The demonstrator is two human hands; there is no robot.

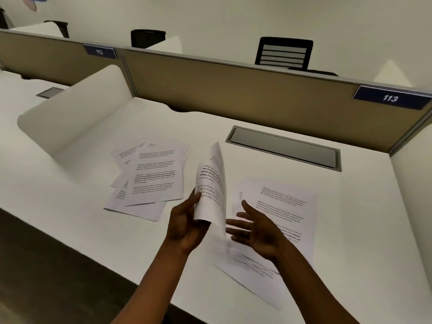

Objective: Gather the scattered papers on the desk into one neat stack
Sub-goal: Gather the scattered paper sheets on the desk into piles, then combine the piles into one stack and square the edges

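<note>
My left hand (187,220) grips the lower edge of a printed sheet (211,183) that stands curled and nearly upright above the white desk (93,230). Just to its right my right hand (254,230) is open, palm toward the sheet, fingers spread, holding nothing. Left of the held sheet lies a loose fan of several printed papers (152,176), overlapping at different angles. Under and beyond my right hand lie more printed papers (285,206), one reaching toward the desk's near edge.
A grey cable-tray lid (285,148) is set into the desk behind the papers. A tan partition (233,90) with the label 113 (390,98) closes the back. A white curved divider (77,113) stands at the left. A black chair (284,53) shows beyond the partition.
</note>
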